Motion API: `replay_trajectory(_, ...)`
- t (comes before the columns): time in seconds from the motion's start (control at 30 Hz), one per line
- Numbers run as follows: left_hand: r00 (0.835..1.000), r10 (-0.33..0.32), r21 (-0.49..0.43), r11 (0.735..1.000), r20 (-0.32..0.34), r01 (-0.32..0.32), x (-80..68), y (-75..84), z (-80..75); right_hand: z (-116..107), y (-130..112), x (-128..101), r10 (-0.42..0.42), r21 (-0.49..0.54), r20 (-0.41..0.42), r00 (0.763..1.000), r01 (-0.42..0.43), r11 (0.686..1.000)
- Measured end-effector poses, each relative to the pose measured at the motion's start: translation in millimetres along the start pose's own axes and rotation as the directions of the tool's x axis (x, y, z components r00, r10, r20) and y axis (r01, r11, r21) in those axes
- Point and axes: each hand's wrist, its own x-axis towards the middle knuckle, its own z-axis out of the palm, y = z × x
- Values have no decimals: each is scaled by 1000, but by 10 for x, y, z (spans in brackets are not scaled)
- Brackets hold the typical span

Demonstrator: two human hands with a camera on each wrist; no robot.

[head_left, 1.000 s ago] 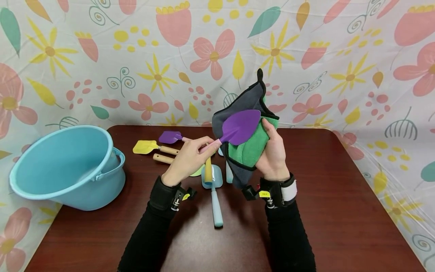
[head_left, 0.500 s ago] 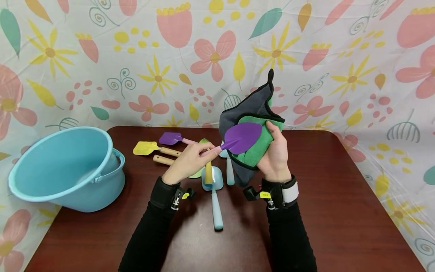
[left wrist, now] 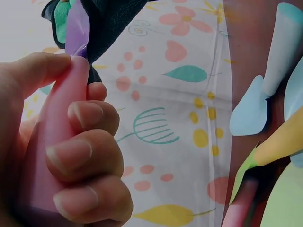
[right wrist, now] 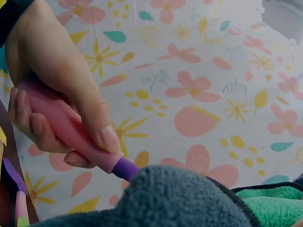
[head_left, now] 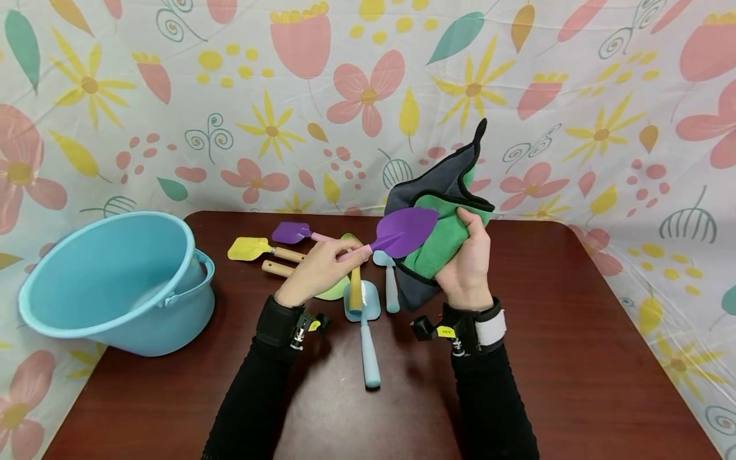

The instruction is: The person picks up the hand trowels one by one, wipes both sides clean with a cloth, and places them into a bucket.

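Observation:
My left hand (head_left: 319, 271) grips the pink handle (left wrist: 52, 156) of a purple toy trowel (head_left: 405, 231) and holds it up over the table. Its blade lies against a green and grey cloth (head_left: 439, 239) that my right hand (head_left: 467, 268) clutches from the right. In the right wrist view the left hand (right wrist: 52, 90) wraps the pink handle (right wrist: 71, 130), and the grey cloth (right wrist: 184, 198) fills the bottom. The right hand's palm side is hidden by the cloth.
A light blue bucket (head_left: 109, 281) stands tilted at the table's left edge. Several toy garden tools lie mid-table: a yellow shovel (head_left: 253, 249), a purple shovel (head_left: 293, 232), a light blue scoop (head_left: 363, 319). A floral sheet hangs behind the brown table (head_left: 575, 358).
The trowel and cloth shifted slightly right and down. The right hand slid the cloth along the purple blade, and its grey flap now stands up further to the right.

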Motion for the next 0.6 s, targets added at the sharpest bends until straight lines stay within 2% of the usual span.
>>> replay_trajectory(0.33,998,-25,24,999,-53,26,-8,-14,-28,20,-22,21,-108,-52,-48,993,105,993)
replay_trajectory(0.5,996,-18,72,997,-84,24,-40,-5,-47,-14,7,-10,-131,-143,-101,986,116,983)
replay_trajectory(0.6,995,-8,95,995,-103,18,-41,-2,-78,-22,-6,-10,-126,-161,-103,987,108,981)
